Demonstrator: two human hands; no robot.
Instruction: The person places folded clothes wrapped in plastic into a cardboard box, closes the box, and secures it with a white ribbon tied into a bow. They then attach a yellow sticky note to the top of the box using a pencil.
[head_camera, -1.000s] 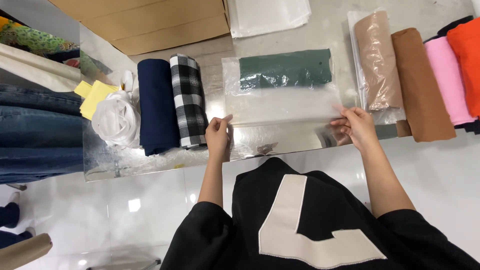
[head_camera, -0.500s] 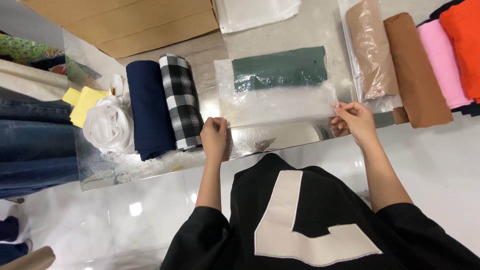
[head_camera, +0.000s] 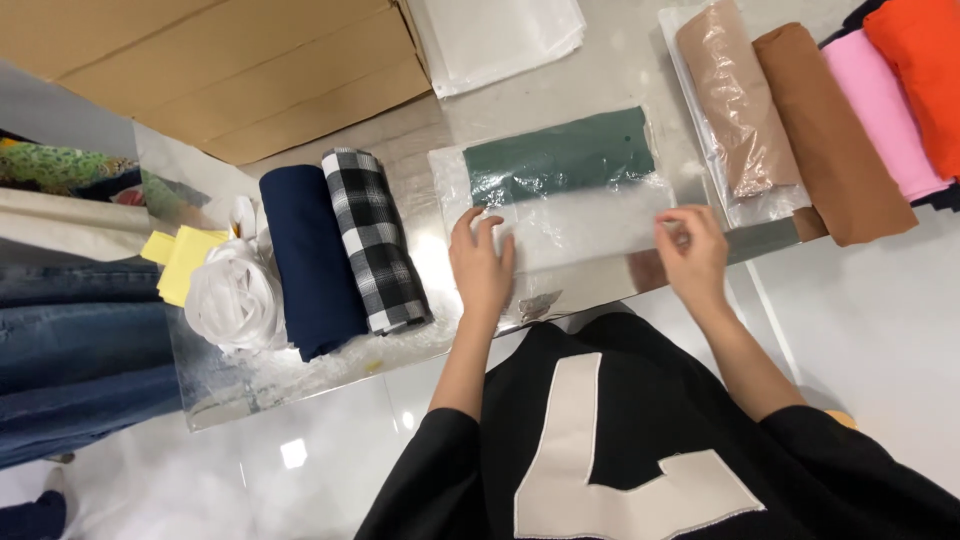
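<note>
A clear plastic bag (head_camera: 590, 215) lies flat on the shiny table (head_camera: 600, 70) with a folded dark green cloth (head_camera: 560, 155) inside its far half. My left hand (head_camera: 482, 262) rests palm down on the bag's near left corner, fingers spread. My right hand (head_camera: 692, 252) touches the bag's near right edge with the fingers slightly curled. Neither hand grips anything.
Left of the bag lie a black-and-white checked roll (head_camera: 375, 240), a navy roll (head_camera: 310, 260), a white bundle (head_camera: 232, 295) and yellow cloth (head_camera: 185, 262). Right: a bagged tan cloth (head_camera: 730, 100), brown (head_camera: 830, 130), pink (head_camera: 885, 110) and orange (head_camera: 925, 70) rolls. Cardboard (head_camera: 220, 70) and empty bags (head_camera: 500, 35) behind.
Both hands have let go of the bag's near edge and now lie on top of it. The bag lies flat with the green cloth inside.
</note>
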